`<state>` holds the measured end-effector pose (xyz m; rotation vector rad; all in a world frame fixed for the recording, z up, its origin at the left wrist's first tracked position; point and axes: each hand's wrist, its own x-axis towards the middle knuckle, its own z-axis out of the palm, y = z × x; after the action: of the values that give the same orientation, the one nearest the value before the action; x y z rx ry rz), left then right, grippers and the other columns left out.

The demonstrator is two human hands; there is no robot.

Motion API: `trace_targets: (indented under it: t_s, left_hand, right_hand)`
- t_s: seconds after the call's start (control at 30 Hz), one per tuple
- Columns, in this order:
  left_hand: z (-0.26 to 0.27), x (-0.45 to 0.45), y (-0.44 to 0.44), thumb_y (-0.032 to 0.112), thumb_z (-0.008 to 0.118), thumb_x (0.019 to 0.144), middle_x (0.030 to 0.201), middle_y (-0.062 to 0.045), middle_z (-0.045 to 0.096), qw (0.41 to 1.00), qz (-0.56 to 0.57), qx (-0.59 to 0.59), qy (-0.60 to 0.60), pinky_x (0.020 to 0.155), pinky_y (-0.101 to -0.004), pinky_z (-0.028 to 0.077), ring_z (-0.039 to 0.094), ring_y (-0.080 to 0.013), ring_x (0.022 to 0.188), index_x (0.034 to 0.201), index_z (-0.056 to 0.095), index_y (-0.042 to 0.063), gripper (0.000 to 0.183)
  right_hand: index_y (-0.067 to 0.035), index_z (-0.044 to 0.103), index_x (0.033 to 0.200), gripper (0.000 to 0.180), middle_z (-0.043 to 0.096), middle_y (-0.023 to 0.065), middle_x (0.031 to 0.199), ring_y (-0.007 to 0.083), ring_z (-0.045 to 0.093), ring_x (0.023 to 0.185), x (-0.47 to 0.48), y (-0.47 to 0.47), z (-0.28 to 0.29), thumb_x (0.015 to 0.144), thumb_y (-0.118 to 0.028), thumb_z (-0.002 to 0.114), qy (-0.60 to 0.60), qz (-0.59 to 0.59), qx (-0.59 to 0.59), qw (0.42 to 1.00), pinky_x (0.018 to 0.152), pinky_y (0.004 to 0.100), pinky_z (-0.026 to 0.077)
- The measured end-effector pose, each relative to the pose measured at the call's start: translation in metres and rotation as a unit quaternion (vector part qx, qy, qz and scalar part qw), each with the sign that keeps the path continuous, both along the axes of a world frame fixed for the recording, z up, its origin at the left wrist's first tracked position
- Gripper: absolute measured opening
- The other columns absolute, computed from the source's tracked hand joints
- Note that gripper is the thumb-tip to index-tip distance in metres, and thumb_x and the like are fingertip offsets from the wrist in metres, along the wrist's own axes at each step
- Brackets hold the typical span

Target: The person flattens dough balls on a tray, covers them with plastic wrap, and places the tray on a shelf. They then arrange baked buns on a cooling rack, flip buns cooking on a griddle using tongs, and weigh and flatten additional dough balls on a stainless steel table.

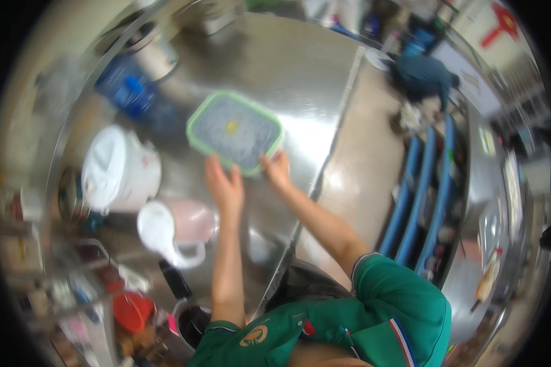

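Both hands are at the near edge of a rectangular plastic container (234, 130) with a light green rim and a small yellow spot in its middle. My left hand (225, 183) is at its near left side, fingers against or just beside the rim. My right hand (276, 170) grips the near right corner, with the thumb over the rim. The container is over a stainless steel table (303, 69); whether it touches the surface is unclear. Below and left of it is a pink pitcher (195, 221) with a white lid and handle.
Along the table's left side are a white lidded bucket (119, 167), a blue water jug (131, 87), a cream-coloured canister (154, 55) and a black phone-like object (174, 280). Blue shelf edges (424, 192) run at the right. Another person (420, 78) bends down at the upper right.
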<state>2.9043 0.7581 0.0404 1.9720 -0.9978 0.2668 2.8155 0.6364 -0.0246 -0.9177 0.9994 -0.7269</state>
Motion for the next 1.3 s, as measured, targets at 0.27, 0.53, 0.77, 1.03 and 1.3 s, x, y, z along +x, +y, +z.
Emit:
trace_targets:
  t_s: [0.27,0.53,0.77,1.03,1.3]
  left_hand:
    - [-0.038,0.076,-0.067,0.060,0.051,0.091,0.106,-0.028,0.066,0.919,-0.011,0.375,0.122,0.089,-0.0473,0.049,0.063,-0.0431,0.100,0.116,0.061,-0.008,0.074]
    - [-0.056,-0.031,0.006,0.047,0.055,0.097,0.102,-0.011,0.070,0.827,-0.192,0.229,0.476,0.080,-0.0310,0.052,0.065,-0.0160,0.089,0.110,0.065,-0.007,0.056]
    - [-0.028,-0.294,0.085,0.042,0.060,0.096,0.102,-0.012,0.068,0.703,-0.317,0.339,0.539,0.077,-0.0310,0.051,0.063,-0.0169,0.086,0.110,0.064,-0.009,0.053]
    - [0.031,-0.609,0.209,0.047,0.053,0.098,0.111,-0.015,0.067,0.539,-0.495,0.449,0.512,0.083,-0.0329,0.052,0.064,-0.0188,0.098,0.116,0.062,-0.010,0.060]
    - [0.046,-0.809,0.265,0.050,0.053,0.097,0.115,-0.014,0.066,0.471,-0.582,0.502,0.432,0.087,-0.0306,0.050,0.063,-0.0180,0.102,0.119,0.062,-0.008,0.063]
  right_hand:
    - [0.000,0.058,0.102,0.027,0.067,0.0059,0.093,0.0118,0.063,0.080,-0.181,0.046,0.031,0.085,-0.014,0.074,-0.032,-0.045,0.098,0.994,0.068,0.0271,0.051]
    - [0.001,0.069,0.099,0.030,0.070,0.0072,0.091,0.0134,0.065,0.081,-0.319,0.099,0.029,0.086,-0.025,0.075,0.028,-0.046,0.094,0.994,0.073,0.0283,0.052]
    - [0.003,0.067,0.106,0.033,0.071,0.0094,0.098,0.0159,0.067,0.084,-0.563,0.300,0.058,0.088,-0.024,0.072,0.003,-0.262,0.106,0.959,0.077,0.0302,0.054]
    - [0.004,0.063,0.113,0.033,0.069,0.0096,0.099,0.0153,0.067,0.084,-0.778,0.583,0.114,0.092,-0.022,0.066,-0.030,-0.543,0.078,0.835,0.075,0.0288,0.054]
    - [0.004,0.062,0.113,0.032,0.069,0.0102,0.103,0.0160,0.067,0.087,-0.896,0.702,0.123,0.095,-0.022,0.063,-0.029,-0.658,0.040,0.752,0.076,0.0293,0.055]
